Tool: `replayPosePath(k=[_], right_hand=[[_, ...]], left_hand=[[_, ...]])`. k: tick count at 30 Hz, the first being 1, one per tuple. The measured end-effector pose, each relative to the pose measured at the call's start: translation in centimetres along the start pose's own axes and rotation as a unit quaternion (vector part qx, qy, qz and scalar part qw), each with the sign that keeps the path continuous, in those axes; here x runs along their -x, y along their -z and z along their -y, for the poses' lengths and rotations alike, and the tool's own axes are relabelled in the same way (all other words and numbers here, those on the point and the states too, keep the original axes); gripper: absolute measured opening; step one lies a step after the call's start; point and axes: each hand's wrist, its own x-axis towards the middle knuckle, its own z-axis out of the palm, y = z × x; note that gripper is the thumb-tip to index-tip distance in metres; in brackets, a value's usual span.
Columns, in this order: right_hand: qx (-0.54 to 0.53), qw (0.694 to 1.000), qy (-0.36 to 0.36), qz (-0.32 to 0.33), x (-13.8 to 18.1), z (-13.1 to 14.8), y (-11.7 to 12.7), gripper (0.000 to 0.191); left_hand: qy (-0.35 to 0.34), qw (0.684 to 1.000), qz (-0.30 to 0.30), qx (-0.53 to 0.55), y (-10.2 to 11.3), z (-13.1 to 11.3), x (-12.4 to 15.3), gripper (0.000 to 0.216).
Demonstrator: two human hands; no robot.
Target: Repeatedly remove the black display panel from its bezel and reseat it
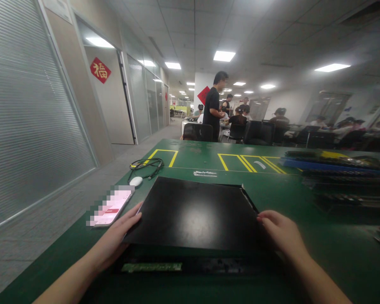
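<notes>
A flat black panel (pixel 192 213) lies on top of a black case on the green table (pixel 287 198), its near edge raised above the case's front face with a green label (pixel 152 267). My left hand (pixel 117 238) grips the panel's left edge, thumb on top. My right hand (pixel 280 232) holds the panel's right edge, fingers curled over it. Both hands sit at the near corners.
A phone (pixel 109 207) lies left of the panel, a white mouse (pixel 136 181) and coiled black cable (pixel 145 164) beyond it. Stacked trays with parts (pixel 335 166) fill the right side. Yellow floor-style markings cross the table's far part. People stand and sit behind, beyond black chairs.
</notes>
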Motion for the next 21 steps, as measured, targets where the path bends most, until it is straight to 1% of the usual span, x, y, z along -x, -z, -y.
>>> replayPosePath(k=[4, 11, 16, 19, 21], right_hand=[[-0.009, 1.000, 0.000, -0.004, 0.02, -0.13, 0.01, 0.031], [-0.011, 1.000, -0.001, -0.008, 0.01, -0.24, 0.05, 0.031], [0.013, 1.000, 0.008, -0.011, -0.02, -0.35, -0.12, 0.031], [0.023, 0.999, 0.021, -0.015, 0.13, -0.08, -0.13, 0.031], [0.030, 0.999, 0.026, -0.017, 0.24, 0.18, -0.08, 0.031]], left_hand=[[0.002, 1.000, 0.007, 0.001, 0.04, -0.04, -0.01, 0.078], [-0.001, 1.000, -0.010, -0.019, 0.07, -0.04, 0.13, 0.087], [-0.005, 1.000, -0.003, -0.020, 0.07, -0.05, 0.16, 0.085], [-0.002, 1.000, -0.007, -0.021, 0.10, -0.09, 0.14, 0.087], [0.002, 1.000, 0.000, -0.019, 0.12, -0.12, 0.12, 0.088]])
